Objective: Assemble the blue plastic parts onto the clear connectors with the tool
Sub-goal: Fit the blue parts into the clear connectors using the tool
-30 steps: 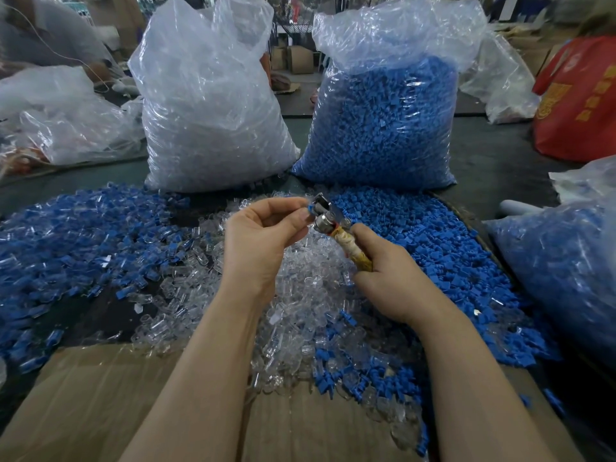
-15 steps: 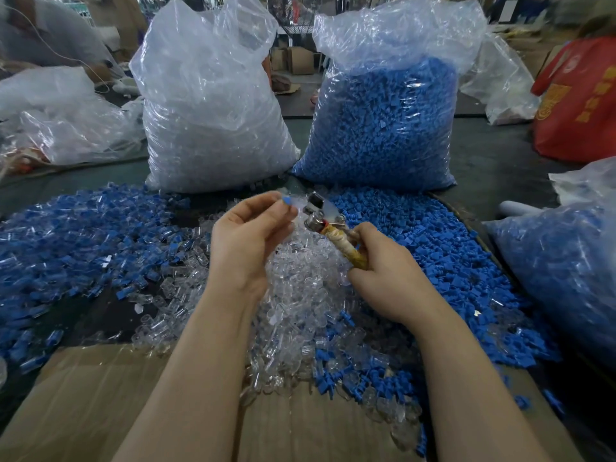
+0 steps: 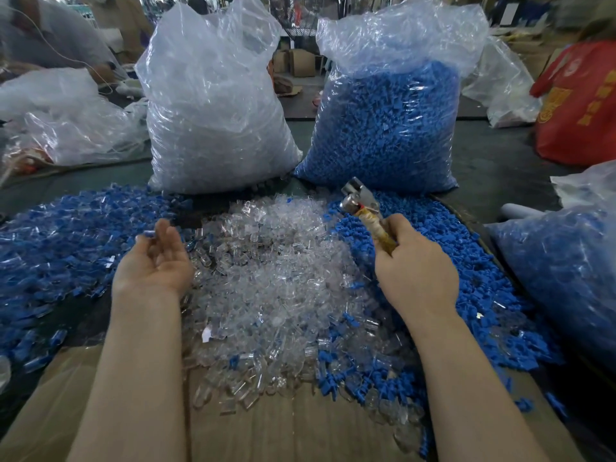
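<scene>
A: We've got left hand (image 3: 156, 261) spread, palm up, a blue piece at its fingertips; right hand (image 3: 415, 275) gripping the tool (image 3: 366, 211)
B: Clear connectors (image 3: 276, 261) centre, blue parts (image 3: 416, 228) right. Risk: loose piece could drop into the wrong pile

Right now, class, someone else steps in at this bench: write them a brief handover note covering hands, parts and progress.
Left hand: open, palm up, over the assembled pile; a small blue-and-clear piece sits at its fingertips.
Right hand: grips the tool.
Clear connectors are heaped in the middle, loose blue parts to the right.
Done: many assembled pieces on the left.
Left: both heaps and two full bags behind.
</scene>
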Demonstrator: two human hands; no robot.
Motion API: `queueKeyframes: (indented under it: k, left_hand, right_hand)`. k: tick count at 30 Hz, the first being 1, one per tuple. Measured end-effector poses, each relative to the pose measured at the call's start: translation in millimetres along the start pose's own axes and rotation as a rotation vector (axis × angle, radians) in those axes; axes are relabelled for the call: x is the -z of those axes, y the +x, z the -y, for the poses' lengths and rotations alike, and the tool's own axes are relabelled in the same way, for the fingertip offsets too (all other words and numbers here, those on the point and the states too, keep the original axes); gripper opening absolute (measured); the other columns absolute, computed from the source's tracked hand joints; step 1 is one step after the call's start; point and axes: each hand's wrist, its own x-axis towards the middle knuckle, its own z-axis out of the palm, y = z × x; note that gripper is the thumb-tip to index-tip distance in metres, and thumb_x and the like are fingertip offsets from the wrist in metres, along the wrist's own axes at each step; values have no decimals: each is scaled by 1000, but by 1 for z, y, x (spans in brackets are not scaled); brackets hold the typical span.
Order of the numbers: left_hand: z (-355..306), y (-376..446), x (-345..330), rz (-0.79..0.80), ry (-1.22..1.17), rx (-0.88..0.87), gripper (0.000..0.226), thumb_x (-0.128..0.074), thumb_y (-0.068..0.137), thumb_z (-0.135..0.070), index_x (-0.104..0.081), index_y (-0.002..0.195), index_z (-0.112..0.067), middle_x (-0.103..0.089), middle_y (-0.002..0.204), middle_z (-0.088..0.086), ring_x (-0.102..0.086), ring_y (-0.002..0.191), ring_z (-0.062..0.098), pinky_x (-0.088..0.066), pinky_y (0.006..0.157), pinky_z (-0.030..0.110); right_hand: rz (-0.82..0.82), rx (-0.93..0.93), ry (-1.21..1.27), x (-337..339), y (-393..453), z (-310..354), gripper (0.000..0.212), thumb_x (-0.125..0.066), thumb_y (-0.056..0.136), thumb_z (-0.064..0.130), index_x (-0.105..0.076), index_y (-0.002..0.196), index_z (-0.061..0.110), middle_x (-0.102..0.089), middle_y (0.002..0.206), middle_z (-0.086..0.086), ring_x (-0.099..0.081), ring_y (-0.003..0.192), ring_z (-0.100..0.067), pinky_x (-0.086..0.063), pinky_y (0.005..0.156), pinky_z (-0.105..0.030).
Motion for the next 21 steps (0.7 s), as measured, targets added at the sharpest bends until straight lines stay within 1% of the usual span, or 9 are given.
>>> queueKeyframes:
  k: [2, 4, 7, 10, 13, 16, 19, 20, 21]
  left_hand:
    - [-5, 2, 2, -2, 3, -22, 21, -46, 103, -14, -56, 100, 5, -73, 93, 19, -75, 73, 24, -60, 56, 29]
    - [-7, 4, 2, 36, 73, -18, 24, -41, 105, -18, -51, 98, 3, -70, 100, 21, -75, 84, 27, -61, 64, 31]
    - [1, 3, -2, 142, 296, 40, 26, -48, 103, -20, -54, 111, 3, -70, 104, 15, -73, 84, 20, -59, 65, 27]
    - [22, -6, -5, 284, 717, 38, 16, -60, 94, -19, -66, 105, -8, -74, 92, 2, -70, 76, 10, -56, 66, 21]
    - [44, -19, -4, 447, 1259, -66, 16, -66, 90, -21, -71, 104, -15, -75, 91, -2, -68, 80, 8, -54, 70, 23]
    - [64, -34, -3, 654, 1595, -70, 23, -69, 86, -35, -72, 101, -18, -75, 84, -8, -63, 77, 8, -46, 70, 25]
    - [84, -47, -1, 773, 1719, -21, 39, -70, 73, -56, -73, 94, -23, -74, 78, -11, -61, 64, -2, -45, 63, 21]
    - [90, -50, 0, 777, 1698, -20, 39, -71, 73, -57, -74, 89, -22, -73, 76, -9, -60, 60, -2, -46, 59, 20]
    - [95, -52, 1, 761, 1649, -29, 34, -73, 76, -51, -74, 84, -19, -73, 73, -6, -60, 58, 0, -47, 55, 18]
  right_hand:
    - [-35, -79, -10, 1, 1, -2, 7, -52, 95, 36, -49, 96, 30, -49, 62, 5, -42, 51, -15, -23, 44, -25]
    - [-20, -143, -34, 1, 3, -4, 15, -55, 94, 40, -50, 88, 26, -50, 62, 3, -41, 52, -15, -22, 45, -26]
    - [18, -178, -48, -1, 4, -4, 20, -56, 92, 43, -51, 84, 25, -50, 65, 3, -43, 54, -16, -26, 47, -28]
    - [77, -176, -15, -3, 5, -3, 17, -60, 89, 39, -51, 84, 25, -53, 68, 3, -48, 58, -18, -31, 49, -29]
    - [166, -181, 24, -2, 7, -4, 16, -63, 85, 32, -48, 85, 26, -51, 70, 5, -45, 60, -12, -28, 48, -28]
    - [250, -142, 46, -1, 9, -1, 19, -63, 83, 28, -45, 87, 28, -51, 73, 6, -45, 62, -12, -32, 51, -31]
    - [271, -25, 65, -1, 4, 9, 21, -63, 80, 26, -43, 85, 31, -52, 71, 7, -46, 59, -10, -31, 47, -29]
    - [274, 18, 80, -2, 1, 13, 22, -62, 79, 25, -42, 83, 31, -51, 70, 8, -46, 58, -9, -30, 47, -28]
    - [276, 56, 101, -2, -1, 16, 22, -62, 78, 25, -41, 81, 32, -50, 69, 9, -45, 58, -8, -28, 47, -28]
